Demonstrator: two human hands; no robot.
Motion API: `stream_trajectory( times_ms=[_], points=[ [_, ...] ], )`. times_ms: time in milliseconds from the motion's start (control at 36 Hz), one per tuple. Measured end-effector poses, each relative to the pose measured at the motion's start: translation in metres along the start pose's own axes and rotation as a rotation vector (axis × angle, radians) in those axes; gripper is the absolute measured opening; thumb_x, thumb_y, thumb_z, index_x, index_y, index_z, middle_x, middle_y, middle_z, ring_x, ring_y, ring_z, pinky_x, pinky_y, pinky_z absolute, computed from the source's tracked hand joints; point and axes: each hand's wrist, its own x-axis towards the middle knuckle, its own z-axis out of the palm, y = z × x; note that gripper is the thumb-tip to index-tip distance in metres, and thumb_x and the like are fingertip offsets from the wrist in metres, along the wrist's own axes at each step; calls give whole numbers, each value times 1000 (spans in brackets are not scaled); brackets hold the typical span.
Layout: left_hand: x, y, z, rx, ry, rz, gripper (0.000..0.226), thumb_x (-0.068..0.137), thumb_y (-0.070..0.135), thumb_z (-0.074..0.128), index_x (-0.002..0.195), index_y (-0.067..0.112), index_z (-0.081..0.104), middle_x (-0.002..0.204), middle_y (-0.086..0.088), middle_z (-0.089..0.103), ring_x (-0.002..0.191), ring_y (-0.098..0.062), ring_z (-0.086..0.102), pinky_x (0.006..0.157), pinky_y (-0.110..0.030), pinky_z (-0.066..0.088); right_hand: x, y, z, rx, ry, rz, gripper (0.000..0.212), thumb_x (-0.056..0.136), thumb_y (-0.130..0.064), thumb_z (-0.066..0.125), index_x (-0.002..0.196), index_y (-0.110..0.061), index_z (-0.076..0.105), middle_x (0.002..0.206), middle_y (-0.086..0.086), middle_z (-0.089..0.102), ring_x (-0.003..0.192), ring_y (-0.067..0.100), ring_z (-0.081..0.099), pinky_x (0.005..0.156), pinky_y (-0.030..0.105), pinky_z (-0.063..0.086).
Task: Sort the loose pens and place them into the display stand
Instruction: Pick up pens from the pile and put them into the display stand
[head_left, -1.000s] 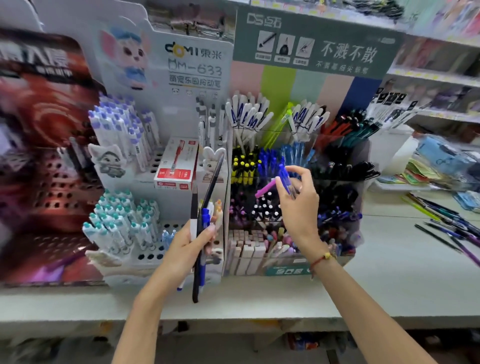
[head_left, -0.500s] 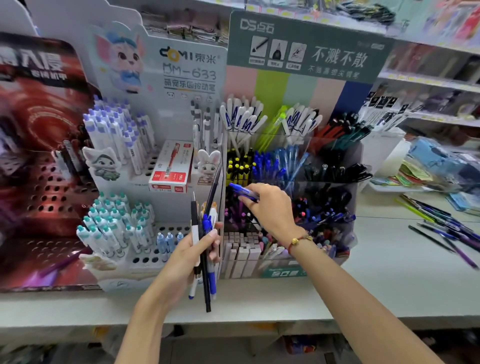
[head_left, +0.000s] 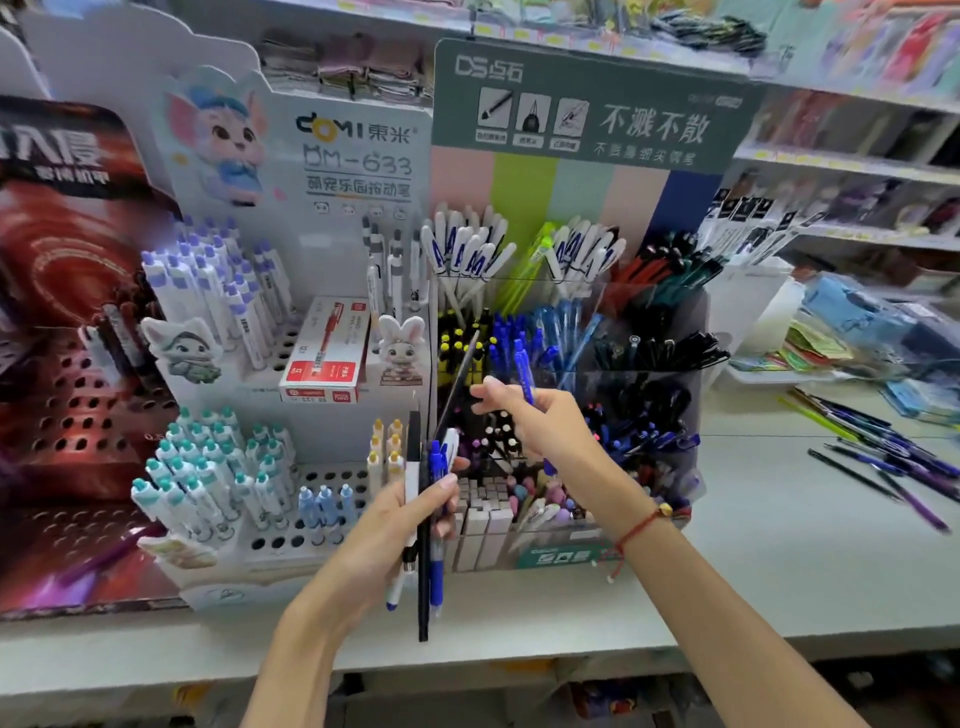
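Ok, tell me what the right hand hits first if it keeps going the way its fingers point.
Probably the thin black pen sticking up from the left hand; the right hand points left toward it, though depth is unclear.

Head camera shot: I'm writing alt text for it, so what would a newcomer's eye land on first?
Probably the two hands at centre: the left hand grips a bundle of pens, and the right hand holds a blue pen in front of the clear display stand packed with pens sorted by colour. Next, the cartoon mouse on the white stand's header, upper left, and the loose pens scattered on the counter at right.
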Motion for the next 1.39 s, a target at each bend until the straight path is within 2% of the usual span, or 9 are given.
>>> stream_trajectory(
  times_ms=[111,361,583,750,889,1056,1139,1278,1389],
  points=[
    [16,6,27,132,-107,-12,16,92,27,54,84,13,54,61,8,52,57,-8,49,60,-20,43,-24,-13,-18,87,-83,95,24,94,-26,59,109,-10,69,34,-16,43,33,-3,43,42,8,31],
    [54,23,100,132,-187,8,12,99,14,47,90,10,52,61,2,45,53,-8,44,51,-18,46,-27,-23,-119,349,423,-75,20,100,-24,47,98,-18,66,65,4,66,28,2,25,35,17,18],
    [107,48,163,-207,54,44,14,96,28,52,92,17,59,56,10,42,40,-3,33,45,-19,43,-45,-13,-184,-63,-41,51,35,85,-48,55,106,-28,74,53,-4,46,47,12,27,46,23,19],
    [118,52,193,-172,134,74,25,92,31,60,74,20,48,59,5,30,41,-4,30,41,-18,36,-41,-8,-203,-59,-118,38,16,92,-32,59,94,-31,75,54,-4,44,46,9,24,46,20,19],
    [121,49,194,-302,164,23,20,95,31,56,82,18,49,61,7,31,46,-6,28,41,-17,36,-37,-4,-230,66,126,-18,16,87,-16,66,102,-16,70,78,1,73,45,8,23,42,15,21],
    [122,39,183,-701,132,-73,13,99,14,49,87,15,46,64,5,39,44,-5,36,44,-17,40,-17,-1,-253,-197,571,-189,20,92,-27,62,82,-12,70,61,-14,60,49,-1,43,51,12,32],
    [116,33,173,-779,119,-80,10,94,5,44,97,12,48,67,2,40,52,-10,40,57,-24,45,8,1,-252,-451,601,-241,24,94,-26,60,82,-7,67,56,-14,55,50,-6,48,51,13,33],
    [103,30,170,-753,119,-103,20,93,0,42,107,8,54,73,-1,46,60,-14,44,70,-28,43,47,17,-232,-674,522,-244,22,91,-30,60,88,-8,64,75,6,68,73,26,62,66,40,50],
    [94,26,165,-685,109,-91,25,96,2,43,117,5,56,74,-2,49,63,-14,45,74,-29,44,53,15,-216,-652,600,-326,11,92,-19,59,91,-9,61,69,-1,60,68,27,57,58,35,39]
  ],
)
